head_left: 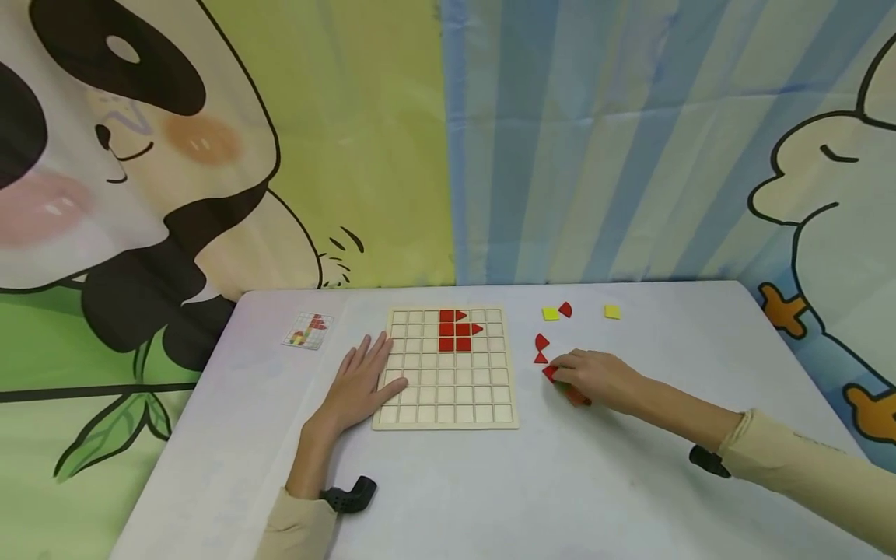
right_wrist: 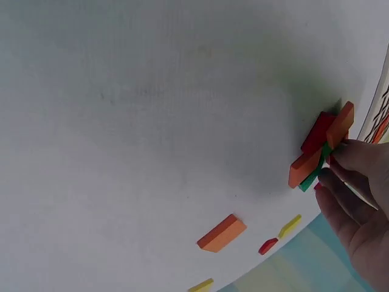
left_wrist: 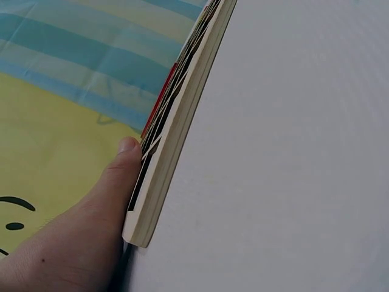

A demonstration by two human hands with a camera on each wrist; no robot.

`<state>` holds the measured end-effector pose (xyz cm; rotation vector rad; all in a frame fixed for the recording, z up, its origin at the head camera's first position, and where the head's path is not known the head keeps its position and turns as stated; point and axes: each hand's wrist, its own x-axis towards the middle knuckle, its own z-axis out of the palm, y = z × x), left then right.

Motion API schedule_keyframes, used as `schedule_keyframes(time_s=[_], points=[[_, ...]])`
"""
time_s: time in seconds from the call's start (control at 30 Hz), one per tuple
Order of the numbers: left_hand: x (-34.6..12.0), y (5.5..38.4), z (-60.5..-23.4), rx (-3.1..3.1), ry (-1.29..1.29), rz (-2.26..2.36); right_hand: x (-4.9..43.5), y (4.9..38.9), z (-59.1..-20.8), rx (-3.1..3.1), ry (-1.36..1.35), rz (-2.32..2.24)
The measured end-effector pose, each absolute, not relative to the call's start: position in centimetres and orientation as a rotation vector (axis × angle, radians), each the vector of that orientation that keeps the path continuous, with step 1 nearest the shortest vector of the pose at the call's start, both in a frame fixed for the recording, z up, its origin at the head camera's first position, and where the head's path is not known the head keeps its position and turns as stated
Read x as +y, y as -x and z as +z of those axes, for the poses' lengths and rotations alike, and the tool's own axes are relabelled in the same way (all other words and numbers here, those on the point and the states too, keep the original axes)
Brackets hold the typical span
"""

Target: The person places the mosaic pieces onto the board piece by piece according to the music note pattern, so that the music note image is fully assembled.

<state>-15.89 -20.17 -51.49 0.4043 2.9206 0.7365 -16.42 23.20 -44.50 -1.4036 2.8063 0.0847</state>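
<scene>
Board (head_left: 448, 378) of pale wood lies flat on the white table (head_left: 595, 498), ruled by thin lines into a grid of small square cells inside a plain rim. In its upper part sit seven flat red tiles: five squares (head_left: 463, 330) and two triangles (head_left: 460, 316) with tips pointing right. The left hand (head_left: 355, 381) rests on the board's left edge, fingers straight and thumb spread. The right hand (head_left: 600, 377), to the right of the board, has bent fingers and pinches a red piece (head_left: 549, 374) at a small heap (right_wrist: 316, 134); there, the right wrist view shows two orange tiles, some red and a strip of green, but the full count is hidden. Around it lie two yellow squares (head_left: 551, 313), two red wedges (head_left: 565, 309), one small red triangle (head_left: 541, 358) and one loose orange block (right_wrist: 222, 233). One picture card (head_left: 308, 330) lies left of the board.
</scene>
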Motion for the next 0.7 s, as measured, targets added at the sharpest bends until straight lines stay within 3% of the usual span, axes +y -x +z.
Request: schedule_keyframes(time_s=[0.4,0.7], points=[[-20.1,15.7,-51.3,2.923,-0.39,0.741,22.4,18.9,-44.9,2.735,1.337,-0.024],[-20.0,15.8,-51.6,2.922,-0.4,0.743,22.9,19.9,-45.0,2.751,1.719,-0.123]])
